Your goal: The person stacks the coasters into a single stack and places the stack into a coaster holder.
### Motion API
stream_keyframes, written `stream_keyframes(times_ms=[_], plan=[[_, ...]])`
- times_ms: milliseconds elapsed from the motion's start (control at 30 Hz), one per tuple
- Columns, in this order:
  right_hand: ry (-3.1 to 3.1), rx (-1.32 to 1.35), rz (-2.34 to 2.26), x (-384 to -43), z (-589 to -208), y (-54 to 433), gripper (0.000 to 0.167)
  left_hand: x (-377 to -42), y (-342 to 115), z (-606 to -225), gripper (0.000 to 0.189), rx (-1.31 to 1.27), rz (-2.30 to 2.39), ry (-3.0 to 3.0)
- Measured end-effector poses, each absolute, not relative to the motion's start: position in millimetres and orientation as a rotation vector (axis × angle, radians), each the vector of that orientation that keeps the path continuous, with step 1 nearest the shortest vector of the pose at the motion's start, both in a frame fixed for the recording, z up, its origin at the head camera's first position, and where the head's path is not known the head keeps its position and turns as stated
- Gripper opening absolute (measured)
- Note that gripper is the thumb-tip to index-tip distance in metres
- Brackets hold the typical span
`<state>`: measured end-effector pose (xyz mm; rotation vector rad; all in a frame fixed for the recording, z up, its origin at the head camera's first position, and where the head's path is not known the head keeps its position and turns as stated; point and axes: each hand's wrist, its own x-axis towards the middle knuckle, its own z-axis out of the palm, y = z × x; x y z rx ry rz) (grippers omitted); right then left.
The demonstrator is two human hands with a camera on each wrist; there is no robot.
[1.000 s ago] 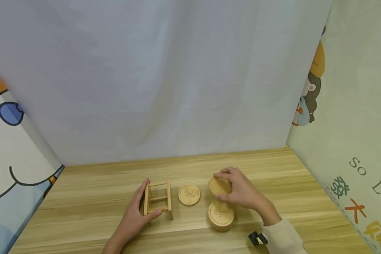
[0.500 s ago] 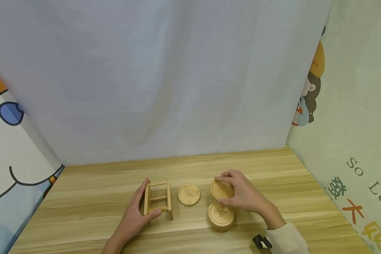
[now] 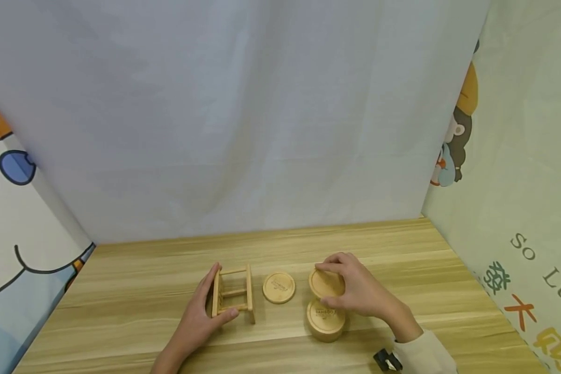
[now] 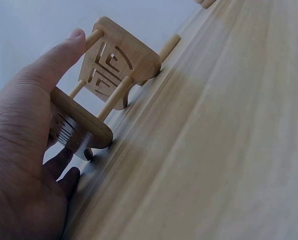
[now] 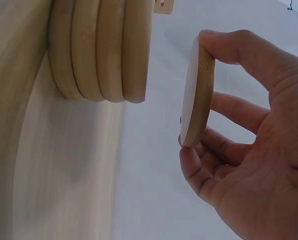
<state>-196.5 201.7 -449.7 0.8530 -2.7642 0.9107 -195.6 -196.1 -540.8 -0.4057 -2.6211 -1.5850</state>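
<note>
The coaster (image 3: pixel 324 283) is in the right hand (image 3: pixel 355 285), at the left side of its palm; the thumb and the fingertips pinch it by the edge, so this hand is spread only as wide as the coaster. In the right wrist view it hangs apart from the stack (image 5: pixel 99 50), with its pale underside turned to it. The stack, of four coasters, stands on the table (image 3: pixel 121 291), below the right hand and a little nearer to the person; its top bears printed letters. To the left of the right hand, well apart from it, a single disc (image 3: pixel 279 288) lies flat, also printed, between this hand and the rack (image 3: pixel 234 293). The left hand (image 3: pixel 198 317) holds the rack: its fingers lie along the outer plate, its thumb on a rod, the two rather wide from each other. The rack has two plates with cut slots, joined by rods. By the right wrist are a pale sleeve (image 3: pixel 425 353) and a black device (image 3: pixel 387 359). Beyond both hands hangs a plain grey cloth (image 3: pixel 234 114).
</note>
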Motion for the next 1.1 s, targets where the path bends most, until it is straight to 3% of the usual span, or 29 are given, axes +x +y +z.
stream_keyframes(times_ms=[1100], plan=[[-2.74, 0.968, 0.882, -189.9, -445.8, 202.2, 0.066, -196.0, -197.7, -540.6, 0.112, -0.393, -1.59, -2.637]])
